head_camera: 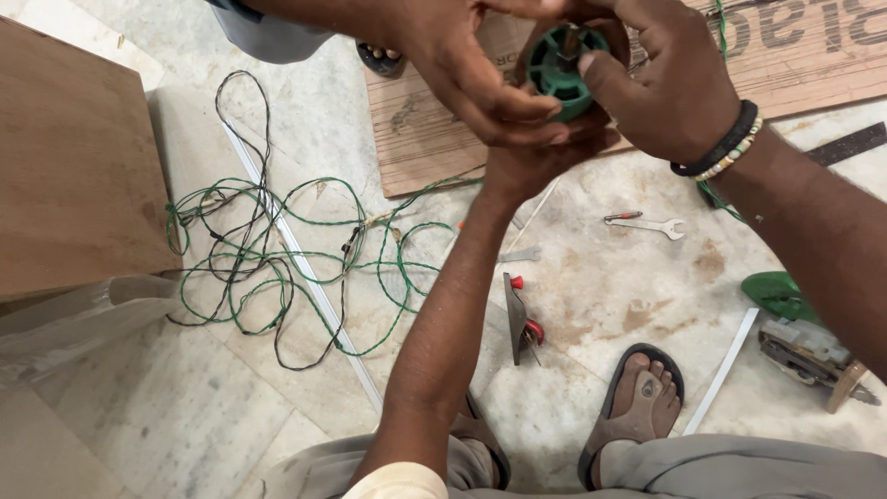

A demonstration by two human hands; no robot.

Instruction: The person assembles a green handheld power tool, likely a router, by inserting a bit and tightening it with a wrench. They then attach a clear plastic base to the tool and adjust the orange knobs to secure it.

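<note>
Marble floor (231, 425), wire tangle (277, 259), spanner (651, 225); both hands' fingers (527, 106) grip green spool (564, 65).

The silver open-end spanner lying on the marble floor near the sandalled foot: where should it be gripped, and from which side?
Take the spanner by the middle of its slim shank, coming straight down from above. It lies flat on the floor and roughly crosswise in the view, its forked head at the right end, so a pinch across the narrow shank fits best. Bare floor lies around it; both hands are busy with the green round part.
</note>
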